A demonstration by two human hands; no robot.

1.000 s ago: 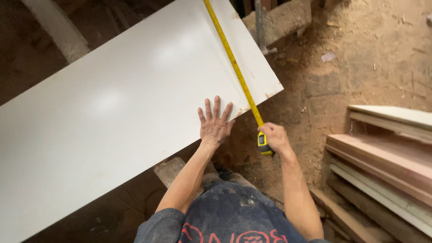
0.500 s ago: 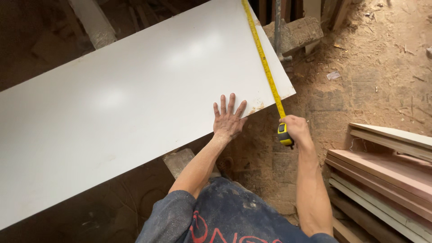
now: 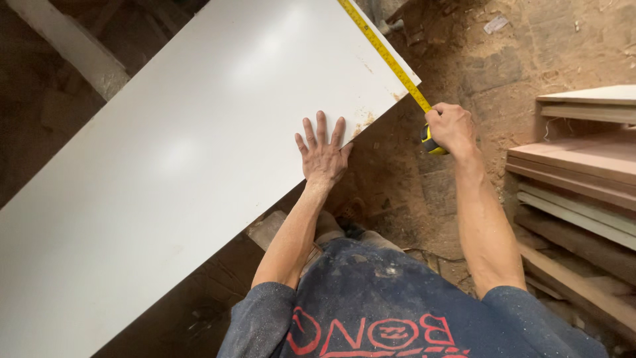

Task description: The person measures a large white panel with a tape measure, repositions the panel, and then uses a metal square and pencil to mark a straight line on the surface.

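A large white board (image 3: 199,146) lies slanted across the view, from lower left to upper right. My left hand (image 3: 322,154) rests flat on it near its close edge, fingers spread. My right hand (image 3: 452,127) grips a yellow and black tape measure case (image 3: 430,142) just off the board's right corner. The yellow tape blade (image 3: 383,54) runs from the case up along the board's short right edge and out of view at the top.
Stacked wooden boards and planks (image 3: 583,172) lie at the right. Sawdust covers the dirt floor (image 3: 503,59) beyond the board's corner. A pale wooden beam (image 3: 73,50) shows at the upper left, and a wood block (image 3: 268,229) sits under the board's near edge.
The view has shifted, so the board and both hands sit further right in the frame. My left hand stays flat on the board; my right hand still holds the tape measure at the corner.
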